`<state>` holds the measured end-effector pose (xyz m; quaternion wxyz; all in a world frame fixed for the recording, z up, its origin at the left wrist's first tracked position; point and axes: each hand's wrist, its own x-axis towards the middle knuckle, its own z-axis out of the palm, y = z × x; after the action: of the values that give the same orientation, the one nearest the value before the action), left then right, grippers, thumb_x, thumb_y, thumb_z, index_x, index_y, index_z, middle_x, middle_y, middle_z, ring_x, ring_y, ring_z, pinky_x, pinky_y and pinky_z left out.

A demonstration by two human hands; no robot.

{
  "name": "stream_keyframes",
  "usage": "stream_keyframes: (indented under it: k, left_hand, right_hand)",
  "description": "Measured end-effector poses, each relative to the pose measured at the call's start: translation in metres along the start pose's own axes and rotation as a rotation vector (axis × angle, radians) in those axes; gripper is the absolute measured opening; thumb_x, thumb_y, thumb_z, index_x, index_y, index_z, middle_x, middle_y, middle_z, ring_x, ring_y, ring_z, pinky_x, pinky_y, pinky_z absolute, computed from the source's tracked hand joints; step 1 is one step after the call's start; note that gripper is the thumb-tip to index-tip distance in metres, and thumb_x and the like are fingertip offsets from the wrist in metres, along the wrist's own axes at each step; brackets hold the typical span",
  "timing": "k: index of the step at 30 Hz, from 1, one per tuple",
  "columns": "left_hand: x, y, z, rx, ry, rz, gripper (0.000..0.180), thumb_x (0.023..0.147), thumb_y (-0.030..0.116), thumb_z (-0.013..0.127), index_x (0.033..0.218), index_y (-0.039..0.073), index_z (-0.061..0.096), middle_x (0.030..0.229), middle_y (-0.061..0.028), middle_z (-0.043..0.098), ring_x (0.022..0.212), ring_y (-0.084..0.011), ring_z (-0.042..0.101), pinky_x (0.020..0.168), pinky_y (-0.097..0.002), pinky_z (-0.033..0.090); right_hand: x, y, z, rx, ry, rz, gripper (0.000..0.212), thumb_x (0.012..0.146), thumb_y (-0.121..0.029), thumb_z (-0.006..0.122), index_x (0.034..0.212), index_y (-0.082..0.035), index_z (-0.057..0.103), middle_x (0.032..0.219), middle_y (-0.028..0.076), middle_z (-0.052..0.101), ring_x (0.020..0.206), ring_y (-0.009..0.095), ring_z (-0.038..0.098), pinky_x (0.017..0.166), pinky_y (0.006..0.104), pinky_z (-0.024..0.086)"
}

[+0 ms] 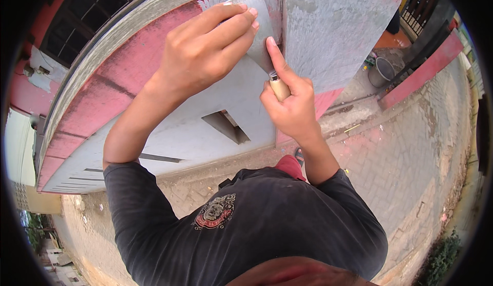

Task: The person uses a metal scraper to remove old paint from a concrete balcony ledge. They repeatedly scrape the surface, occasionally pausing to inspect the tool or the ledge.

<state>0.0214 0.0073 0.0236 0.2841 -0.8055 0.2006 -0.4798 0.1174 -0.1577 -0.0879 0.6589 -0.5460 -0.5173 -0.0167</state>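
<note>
A putty knife with a wide metal blade (pixel 263 24) and a pale wooden handle (pixel 279 89) is against the upper part of the wall, beside a corner joint. My right hand (pixel 297 106) is closed around the handle, its index finger stretched along the blade. From the left, my left hand (pixel 208 47) presses its fingers together on the blade near the wide end; its thumb is mostly hidden. Behind the blade, the wall's pink band (pixel 149 47) meets grey paint with an uneven edge. The blade's front edge is only partly visible.
Below the pink band, the light grey wall (pixel 179 111) has a slanted opening (pixel 226 126). A grey pillar face (pixel 334 29) stands right of the joint. A bucket (pixel 381 72) sits beyond it, near a low pink wall (pixel 423 70). Paving (pixel 390 147) spreads underfoot.
</note>
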Motion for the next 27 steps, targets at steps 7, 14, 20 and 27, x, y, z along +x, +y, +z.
stream_keyframes:
  k: [7, 14, 20, 27]
  left_hand:
    - [0.016, -0.016, -0.003, 0.038, -0.004, -0.115, 0.01, 0.076, 0.007, 0.077, 0.085, 0.006, 0.072, 0.099, 0.0005, 0.071, 0.097, -0.0151, 0.072, 0.074, -0.0283, 0.061]
    - [0.01, -0.008, -0.001, 0.003, 0.036, -0.013, 0.008, 0.076, 0.006, 0.077, 0.082, 0.005, 0.072, 0.099, 0.0, 0.071, 0.095, -0.0163, 0.073, 0.075, -0.0283, 0.061]
    - [0.005, -0.006, -0.01, -0.055, -0.058, -0.024, 0.029, 0.066, 0.006, 0.074, 0.094, -0.001, 0.077, 0.102, -0.0087, 0.076, 0.098, -0.0251, 0.075, 0.081, -0.0341, 0.064]
    - [-0.001, -0.009, -0.001, -0.018, 0.034, 0.018, 0.006, 0.076, 0.007, 0.076, 0.08, 0.007, 0.071, 0.098, 0.0023, 0.071, 0.095, -0.0153, 0.073, 0.067, -0.025, 0.059]
  right_hand:
    - [0.018, -0.003, 0.0, -0.023, 0.009, -0.029, 0.075, 0.08, 0.009, 0.056, 0.154, -0.003, 0.051, 0.069, 0.0, 0.047, 0.061, 0.003, 0.042, 0.058, 0.0222, 0.041]
    - [0.008, -0.003, 0.005, 0.016, 0.004, 0.007, 0.074, 0.082, 0.009, 0.055, 0.155, -0.001, 0.049, 0.074, 0.001, 0.054, 0.064, 0.003, 0.044, 0.059, 0.0218, 0.042]
    - [0.002, -0.005, 0.001, 0.023, -0.055, -0.044, 0.075, 0.083, 0.009, 0.056, 0.157, -0.002, 0.046, 0.074, -0.001, 0.053, 0.064, 0.003, 0.044, 0.06, 0.0206, 0.041]
    - [-0.002, -0.008, 0.0, 0.065, -0.075, 0.103, 0.075, 0.083, 0.009, 0.055, 0.157, -0.002, 0.046, 0.076, -0.001, 0.054, 0.065, 0.003, 0.044, 0.061, 0.02, 0.041]
